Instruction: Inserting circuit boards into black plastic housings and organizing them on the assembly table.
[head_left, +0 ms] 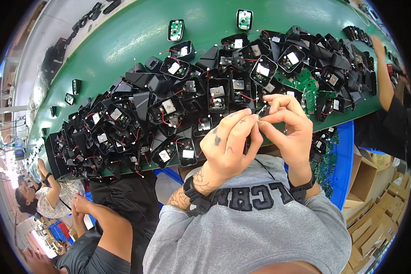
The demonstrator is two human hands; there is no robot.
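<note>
My left hand (228, 144) and my right hand (289, 130) meet fingertip to fingertip in front of me, above the near edge of the pile. Both are closed in a pinch. What they pinch is tiny and mostly hidden by the fingers; I cannot make out its kind. Just beyond them lie black plastic housings (218, 92) with circuit boards, white pads and thin red and black wires ending in small white plugs. Bare green circuit boards (304, 86) lie past my right hand.
The housings heap along the green table (128, 34). Two housings with green boards (176, 30) stand apart at the far side. A blue bin (345, 171) of circuit boards is at my right, near cardboard boxes (367, 176). Co-workers sit left; another arm (383, 75) reaches in right.
</note>
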